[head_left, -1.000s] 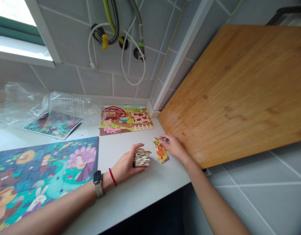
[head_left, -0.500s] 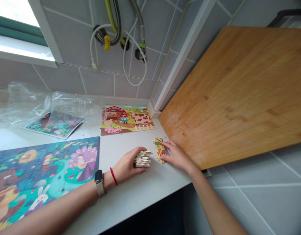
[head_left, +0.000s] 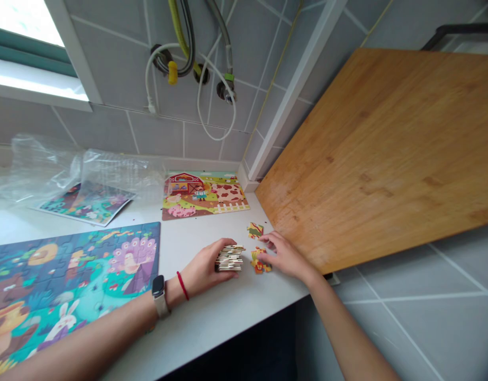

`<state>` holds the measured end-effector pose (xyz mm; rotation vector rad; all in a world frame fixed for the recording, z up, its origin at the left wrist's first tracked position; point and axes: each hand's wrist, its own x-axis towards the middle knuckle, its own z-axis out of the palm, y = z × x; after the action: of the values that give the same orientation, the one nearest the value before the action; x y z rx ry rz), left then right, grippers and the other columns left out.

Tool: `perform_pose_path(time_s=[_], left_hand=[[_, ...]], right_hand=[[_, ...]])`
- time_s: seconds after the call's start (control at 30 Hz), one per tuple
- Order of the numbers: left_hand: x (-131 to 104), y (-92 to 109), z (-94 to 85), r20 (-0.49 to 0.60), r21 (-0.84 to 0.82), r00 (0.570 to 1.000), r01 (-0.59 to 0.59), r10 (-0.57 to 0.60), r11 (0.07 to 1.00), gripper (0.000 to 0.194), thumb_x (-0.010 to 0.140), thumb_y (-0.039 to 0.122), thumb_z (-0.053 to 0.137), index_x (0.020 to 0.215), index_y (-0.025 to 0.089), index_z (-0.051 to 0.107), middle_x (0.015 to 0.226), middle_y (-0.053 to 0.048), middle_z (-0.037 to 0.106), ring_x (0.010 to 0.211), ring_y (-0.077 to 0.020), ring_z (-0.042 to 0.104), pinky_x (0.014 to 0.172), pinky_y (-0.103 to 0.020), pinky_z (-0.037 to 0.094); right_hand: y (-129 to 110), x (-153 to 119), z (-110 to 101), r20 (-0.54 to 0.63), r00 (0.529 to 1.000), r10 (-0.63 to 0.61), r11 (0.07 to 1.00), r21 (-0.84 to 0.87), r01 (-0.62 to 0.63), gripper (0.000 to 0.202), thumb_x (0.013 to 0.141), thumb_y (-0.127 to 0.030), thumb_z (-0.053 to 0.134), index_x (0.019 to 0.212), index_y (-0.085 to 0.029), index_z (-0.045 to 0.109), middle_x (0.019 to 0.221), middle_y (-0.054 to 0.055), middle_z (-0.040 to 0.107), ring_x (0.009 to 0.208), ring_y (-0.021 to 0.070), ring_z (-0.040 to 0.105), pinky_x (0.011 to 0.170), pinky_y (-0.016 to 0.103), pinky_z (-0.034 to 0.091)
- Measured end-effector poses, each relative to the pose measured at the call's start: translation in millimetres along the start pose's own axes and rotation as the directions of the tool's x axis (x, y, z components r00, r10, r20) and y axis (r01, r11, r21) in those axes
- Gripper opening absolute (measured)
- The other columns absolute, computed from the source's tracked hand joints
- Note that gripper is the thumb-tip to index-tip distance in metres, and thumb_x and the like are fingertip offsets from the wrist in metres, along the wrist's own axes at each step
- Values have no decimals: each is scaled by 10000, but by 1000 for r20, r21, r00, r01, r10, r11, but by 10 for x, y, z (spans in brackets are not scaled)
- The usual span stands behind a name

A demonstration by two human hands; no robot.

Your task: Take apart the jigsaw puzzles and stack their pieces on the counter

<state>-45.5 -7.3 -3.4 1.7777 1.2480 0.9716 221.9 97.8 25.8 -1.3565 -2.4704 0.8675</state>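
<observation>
My left hand (head_left: 210,263) is closed around a stack of jigsaw puzzle pieces (head_left: 229,258), held on edge with the pale cut sides showing. To its right, my right hand (head_left: 282,254) hovers low over the counter with thumb and fingers apart. The thumb reaches the edge of a yellow and orange cluster of puzzle pieces (head_left: 260,263); whether it presses on it I cannot tell. Just beyond the fingertips lies a green and yellow puzzle piece (head_left: 255,230), separate from the cluster.
An assembled blue animal puzzle (head_left: 120,264) lies at left. A farm picture puzzle (head_left: 206,196) is by the back wall. Crumpled clear plastic (head_left: 113,166) partly covers a printed picture sheet (head_left: 89,206). A wooden board (head_left: 379,159) leans on the right; hoses (head_left: 184,37) hang above.
The joined strip of puzzle pieces under my right hand has come apart into two groups, the lower one now nearer me. My right-hand fingers have spread. The left hand keeps its stack.
</observation>
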Motion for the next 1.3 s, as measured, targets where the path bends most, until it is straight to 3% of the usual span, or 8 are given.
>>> perform_pose_path(time_s=[0.1,0.37,0.67,0.83,1.0,1.07,1.17,1.3], left_hand=[[4,17,-7,6,-12,1000,7,-7,1000,557,780,357,789,1248,246,508,1166,-48,691,1015,-226,678,908,-354,536],[8,31,-19,-28,2,997,-65,65,998,539,776,351,802,1235,241,541,1219,-79,649,1119,-256,644,984,-390,526],[0,-53,-10,-65,58,989,-128,132,990,569,772,380,822,1259,228,567,1587,-151,355,1451,-325,402,1188,-448,383],[0,-60,5,-44,34,989,-140,141,990,606,821,351,782,1340,252,487,1481,-131,503,1357,-286,517,1137,-434,436],[-9,-49,24,-61,-61,998,-23,20,998,781,789,351,801,1422,267,350,1347,-111,627,1153,-254,664,978,-397,542],[-6,-35,17,-48,-100,999,20,-25,995,830,768,354,813,1431,265,322,1320,-109,650,1092,-242,691,935,-383,560],[8,-12,-2,-36,-72,998,49,-52,996,693,748,361,820,1322,247,449,1228,-82,697,1049,-239,698,924,-376,559],[25,10,-13,-39,-34,998,40,-41,999,574,735,380,824,1213,237,541,1145,-50,718,998,-233,701,897,-359,561]], right_hand=[[58,217,2,-139,987,85,996,-20,-88,423,835,-360,739,1205,-179,638,1180,101,612,875,185,637,840,324,513],[126,718,1,-86,982,166,986,22,-165,483,559,-218,903,953,-182,625,888,34,648,799,214,627,762,344,509],[-354,489,227,-6,998,-62,888,457,58,175,820,-310,697,929,-200,617,856,20,702,780,171,674,712,291,535],[-584,365,322,-66,991,-114,900,416,132,108,850,-258,662,931,-202,707,924,33,743,873,179,693,769,296,537],[-451,340,222,102,990,-96,798,603,15,321,916,-419,602,1123,-194,701,1017,78,763,949,207,718,840,354,562],[-360,273,130,94,995,-21,848,529,-32,360,918,-442,593,1158,-189,682,1035,92,752,925,213,713,822,367,561],[-255,96,-14,41,999,22,996,87,-26,373,783,-367,761,1108,-192,706,1100,101,699,970,249,669,886,399,520],[-200,-107,-104,156,988,16,982,-191,15,638,618,-310,897,1208,-246,660,1163,74,622,1084,275,616,952,377,471]])
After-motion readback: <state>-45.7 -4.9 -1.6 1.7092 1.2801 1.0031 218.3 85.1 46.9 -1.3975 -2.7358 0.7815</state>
